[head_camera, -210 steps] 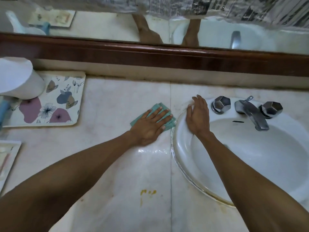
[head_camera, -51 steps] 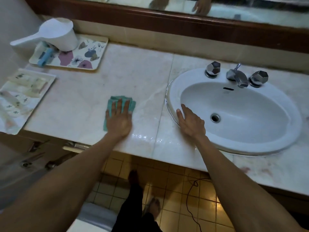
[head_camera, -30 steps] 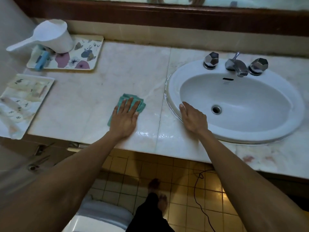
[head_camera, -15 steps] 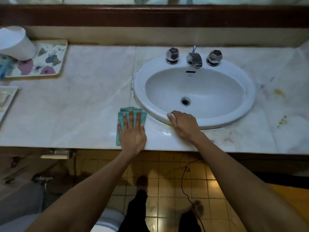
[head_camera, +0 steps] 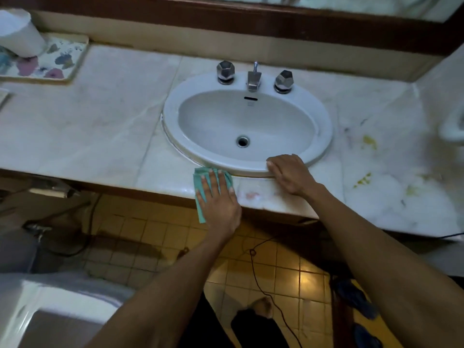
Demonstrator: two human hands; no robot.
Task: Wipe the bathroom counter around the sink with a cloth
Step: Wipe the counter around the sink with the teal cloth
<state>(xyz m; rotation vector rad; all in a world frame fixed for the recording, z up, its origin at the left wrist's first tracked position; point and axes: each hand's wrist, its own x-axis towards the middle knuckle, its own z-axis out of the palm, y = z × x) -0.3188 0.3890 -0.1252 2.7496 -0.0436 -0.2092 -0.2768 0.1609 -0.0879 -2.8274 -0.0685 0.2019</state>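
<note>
From the head camera, the white oval sink (head_camera: 324,126) sits sunk into the pale marble counter (head_camera: 88,126); everything below is placed against that sink. The left hand (head_camera: 218,204) lies flat, fingers spread, pressing a folded green cloth (head_camera: 199,182) onto the counter just in front of the sink's near rim, towards its left; the cloth's top edge touches or nearly touches the rim, and its lower end hangs past the counter's front edge; the hand pins the cloth under an open palm rather than closing round it. The right hand (head_camera: 288,173) rests open and flat on the sink's near rim, towards its right, holding nothing. Behind the basin stand a chrome faucet (head_camera: 253,80) and two faceted knobs (head_camera: 225,71); yellow stains (head_camera: 369,141) mark the counter right of the sink; far to its left lies a flowered tray (head_camera: 57,64) bearing a white cup (head_camera: 18,33).
</note>
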